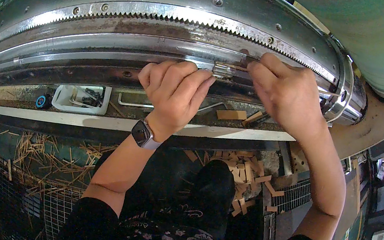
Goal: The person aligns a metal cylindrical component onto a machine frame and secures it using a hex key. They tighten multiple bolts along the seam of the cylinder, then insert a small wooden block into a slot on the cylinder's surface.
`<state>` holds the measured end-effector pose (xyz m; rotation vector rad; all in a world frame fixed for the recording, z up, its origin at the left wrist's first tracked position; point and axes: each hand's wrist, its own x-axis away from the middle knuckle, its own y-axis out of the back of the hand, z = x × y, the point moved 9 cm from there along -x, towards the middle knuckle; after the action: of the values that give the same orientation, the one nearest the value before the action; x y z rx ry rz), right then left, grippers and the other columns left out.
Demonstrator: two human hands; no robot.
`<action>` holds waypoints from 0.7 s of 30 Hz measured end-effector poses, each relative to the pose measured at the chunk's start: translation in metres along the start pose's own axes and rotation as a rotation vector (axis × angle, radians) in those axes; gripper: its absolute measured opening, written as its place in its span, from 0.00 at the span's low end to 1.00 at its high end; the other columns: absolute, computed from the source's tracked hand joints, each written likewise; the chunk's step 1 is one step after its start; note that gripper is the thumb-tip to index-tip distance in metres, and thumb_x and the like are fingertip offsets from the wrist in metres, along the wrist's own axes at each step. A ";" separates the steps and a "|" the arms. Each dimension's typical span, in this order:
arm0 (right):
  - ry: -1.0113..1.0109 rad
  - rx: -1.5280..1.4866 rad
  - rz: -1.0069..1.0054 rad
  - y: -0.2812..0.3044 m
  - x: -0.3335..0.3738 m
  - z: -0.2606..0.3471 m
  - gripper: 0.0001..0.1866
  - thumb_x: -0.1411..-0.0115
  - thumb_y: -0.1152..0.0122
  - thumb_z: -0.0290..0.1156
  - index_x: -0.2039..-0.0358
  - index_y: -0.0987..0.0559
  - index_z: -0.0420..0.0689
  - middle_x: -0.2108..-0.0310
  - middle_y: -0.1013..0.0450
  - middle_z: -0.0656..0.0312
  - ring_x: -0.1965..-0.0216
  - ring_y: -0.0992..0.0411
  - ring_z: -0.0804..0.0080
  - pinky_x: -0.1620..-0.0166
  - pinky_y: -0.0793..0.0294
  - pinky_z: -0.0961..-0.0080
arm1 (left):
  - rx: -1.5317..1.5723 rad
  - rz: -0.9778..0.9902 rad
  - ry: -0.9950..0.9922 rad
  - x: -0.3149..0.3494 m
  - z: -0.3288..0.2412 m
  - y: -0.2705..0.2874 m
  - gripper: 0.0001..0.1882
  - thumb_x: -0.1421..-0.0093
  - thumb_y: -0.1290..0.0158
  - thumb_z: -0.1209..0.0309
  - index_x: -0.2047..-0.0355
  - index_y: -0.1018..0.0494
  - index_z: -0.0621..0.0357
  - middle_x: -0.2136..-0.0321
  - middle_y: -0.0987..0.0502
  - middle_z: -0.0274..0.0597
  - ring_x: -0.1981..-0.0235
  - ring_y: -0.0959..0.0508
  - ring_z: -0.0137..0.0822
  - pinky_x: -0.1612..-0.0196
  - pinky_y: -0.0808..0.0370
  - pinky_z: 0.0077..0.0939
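My left hand [177,84] has its fingers bent over the lower edge of a long shiny metal rail [105,59]. Its thumb and forefinger are beside a small bright grooved metal piece [223,71] on the rail; whether they grip it is hidden. To the right, my right hand [286,93] is closed in a pinch on a thin brownish stick [236,67], whose tip lies along the grooved piece. Behind both hands runs a toothed rack [185,15], bolted along the machine. A watch [142,134] sits on my left wrist.
A white tray [79,106] with dark bolts stands on the ledge below the rail. Near it lie a hex key [135,105], a tape measure [42,102] and a wooden block [232,115]. Wood strips [43,150] and small wood pieces [244,173] litter the floor. A collar [344,93] rings the right end.
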<state>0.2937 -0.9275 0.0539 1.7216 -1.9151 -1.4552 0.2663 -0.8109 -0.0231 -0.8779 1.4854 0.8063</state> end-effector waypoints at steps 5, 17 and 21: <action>0.080 0.056 0.003 0.000 -0.013 0.016 0.05 0.54 0.45 0.29 0.74 0.28 0.45 0.76 0.33 0.63 0.79 0.28 0.64 0.79 0.28 0.70 | -0.004 0.003 -0.008 0.001 0.000 -0.001 0.11 0.58 0.36 0.69 0.72 0.23 0.47 0.71 0.28 0.28 0.66 0.31 0.33 0.59 0.43 0.31; 0.033 0.035 0.000 0.003 -0.001 0.004 0.05 0.53 0.46 0.29 0.73 0.28 0.45 0.75 0.32 0.62 0.79 0.27 0.64 0.79 0.27 0.70 | 0.000 -0.017 -0.043 0.001 -0.001 0.000 0.10 0.56 0.38 0.68 0.71 0.24 0.47 0.71 0.29 0.27 0.67 0.31 0.33 0.58 0.43 0.31; 0.060 0.006 -0.020 -0.001 -0.010 0.012 0.05 0.53 0.47 0.29 0.73 0.27 0.45 0.75 0.31 0.61 0.79 0.27 0.63 0.79 0.27 0.69 | 0.014 0.006 -0.065 0.004 -0.002 0.000 0.11 0.57 0.37 0.71 0.70 0.25 0.49 0.70 0.27 0.30 0.65 0.30 0.35 0.58 0.41 0.32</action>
<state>0.2892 -0.9128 0.0512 1.7705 -1.8793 -1.3896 0.2654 -0.8128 -0.0271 -0.8292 1.4355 0.8212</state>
